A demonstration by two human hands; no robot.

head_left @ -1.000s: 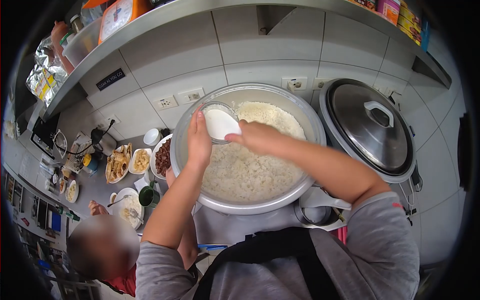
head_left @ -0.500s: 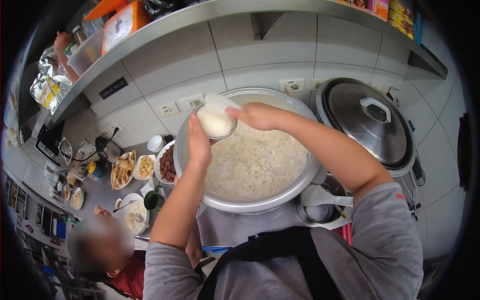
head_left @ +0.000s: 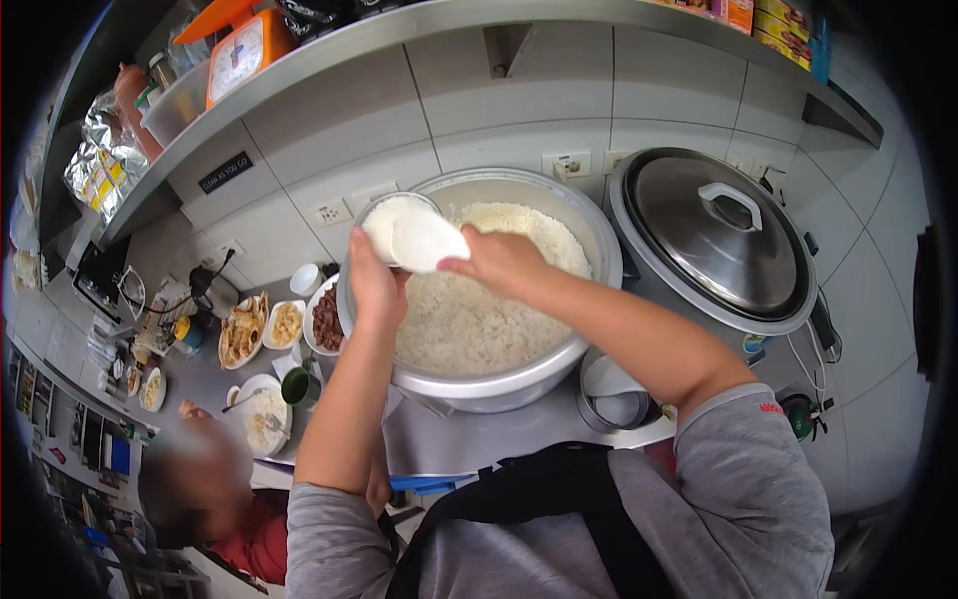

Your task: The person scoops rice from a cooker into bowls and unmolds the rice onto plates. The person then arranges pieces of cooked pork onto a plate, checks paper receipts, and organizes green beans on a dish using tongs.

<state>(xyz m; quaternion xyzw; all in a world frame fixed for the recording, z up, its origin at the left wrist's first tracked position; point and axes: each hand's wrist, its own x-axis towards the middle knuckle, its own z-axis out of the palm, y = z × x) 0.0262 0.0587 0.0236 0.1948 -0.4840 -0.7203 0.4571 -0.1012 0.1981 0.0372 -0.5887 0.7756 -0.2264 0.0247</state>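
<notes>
A large round metal pot (head_left: 469, 384) full of cooked white rice (head_left: 489, 319) stands in front of me. Over its left rim my left hand (head_left: 376, 285) is wrapped round a small metal bowl (head_left: 431, 203) filled with rice. My right hand (head_left: 499, 262) grips a white rice paddle (head_left: 429, 243), whose blade lies against the rice in the bowl. The blade covers part of that rice. Most of the bowl's outside is hidden by my left hand.
Right of the pot stands a second cooker with a metal lid (head_left: 714, 215). A pan with a white scoop (head_left: 609, 379) sits nearer me. Food bowls (head_left: 324, 317) and a green mug (head_left: 299, 387) line the left counter. A person in red (head_left: 249, 539) is close by, lower left. A shelf (head_left: 389, 38) runs overhead.
The paddle has swung from upright over the bowl to lying flat against the rice at its right side. The view has shifted slightly; the bowl stays in my left hand.
</notes>
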